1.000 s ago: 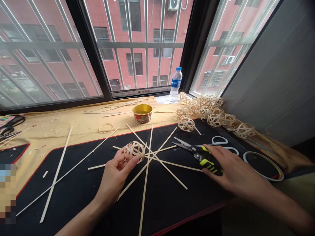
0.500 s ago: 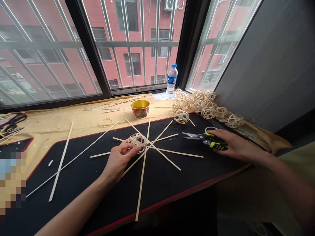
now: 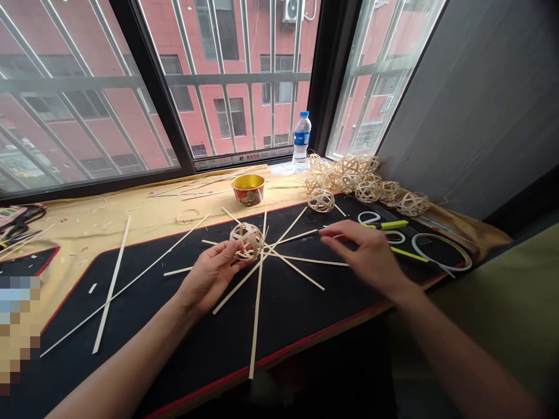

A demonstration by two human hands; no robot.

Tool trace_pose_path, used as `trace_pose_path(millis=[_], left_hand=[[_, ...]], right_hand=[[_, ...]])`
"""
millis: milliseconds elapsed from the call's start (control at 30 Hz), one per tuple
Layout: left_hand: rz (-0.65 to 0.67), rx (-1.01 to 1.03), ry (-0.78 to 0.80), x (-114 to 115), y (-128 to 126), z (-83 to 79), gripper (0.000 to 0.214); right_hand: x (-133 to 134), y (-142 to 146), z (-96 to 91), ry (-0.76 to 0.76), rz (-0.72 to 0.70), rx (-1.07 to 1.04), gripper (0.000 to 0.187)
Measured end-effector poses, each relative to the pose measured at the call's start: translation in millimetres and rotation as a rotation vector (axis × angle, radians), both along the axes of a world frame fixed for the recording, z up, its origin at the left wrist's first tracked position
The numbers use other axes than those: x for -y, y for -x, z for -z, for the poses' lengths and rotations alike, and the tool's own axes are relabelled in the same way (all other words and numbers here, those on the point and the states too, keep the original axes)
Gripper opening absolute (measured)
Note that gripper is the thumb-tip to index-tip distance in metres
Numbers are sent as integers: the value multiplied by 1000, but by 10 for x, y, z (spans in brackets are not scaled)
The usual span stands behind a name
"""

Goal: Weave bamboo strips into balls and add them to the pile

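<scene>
Woven ball [image 3: 247, 241] of pale strips, held up from where I stand, sits at the left hand's [image 3: 213, 270] fingertips, over the star of crossed strips [image 3: 276, 252] on the black mat [image 3: 305, 326]. Seen from the head view, that grip is clamped on the ball's near side, thumb against the weave. The right hand [image 3: 367, 250] hangs by the right-hand strip ends, fingers curled; I can't tell whether its grip is apart or pinching something. Yellow-green handles [image 3: 389, 224] lie just beside it. My worry is pressure: squeeze too hard, and the thin weave could buckle or spring loose. A low wrist might also snag a strip end and skew the star, since nothing seems to pin it down.
</scene>
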State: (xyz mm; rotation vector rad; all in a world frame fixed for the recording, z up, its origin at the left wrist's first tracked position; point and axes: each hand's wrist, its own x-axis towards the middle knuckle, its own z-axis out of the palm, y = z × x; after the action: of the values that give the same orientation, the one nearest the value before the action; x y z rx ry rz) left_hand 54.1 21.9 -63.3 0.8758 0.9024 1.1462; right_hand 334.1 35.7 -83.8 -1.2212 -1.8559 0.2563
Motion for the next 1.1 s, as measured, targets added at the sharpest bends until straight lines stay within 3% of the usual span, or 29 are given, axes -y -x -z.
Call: trace_pose_path(millis=[100,200,267,433,567,667,800,933,1033,1100], left_hand=[[18,45,-16,10,-18,-22,30],[79,69,-18,20,-18,-26,31],[115,80,-1,25,-11,-19,30],[122,46,20,19,10,13,36],[108,15,55,9,-6,45,41],[-36,-103,-39,31,-42,53,41],[-306,-305,-281,87,-81,63,35],[-218,-343,-403,136,-125,83,28],[-113,-319,-374,164,-181,79,33],[-92,-317,-320,176,-217,67,25]], right_hand=[[49,570,-37,202,-132,-406,24],[-1,844,-19,466,-337,-721,37],[-39,917,-9,573,-420,-818,41],[-78,999,-41,659,-363,-961,34],[-80,1028,-57,758,-436,-1076,32],[-74,1017,-30,683,-463,-1091,29],[-62,982,13,431,-408,-1022,22],[-40,986,15,290,-357,-963,18],[-22,1014,10,315,-412,-907,21],[-13,1032,16,375,-438,-889,25]])
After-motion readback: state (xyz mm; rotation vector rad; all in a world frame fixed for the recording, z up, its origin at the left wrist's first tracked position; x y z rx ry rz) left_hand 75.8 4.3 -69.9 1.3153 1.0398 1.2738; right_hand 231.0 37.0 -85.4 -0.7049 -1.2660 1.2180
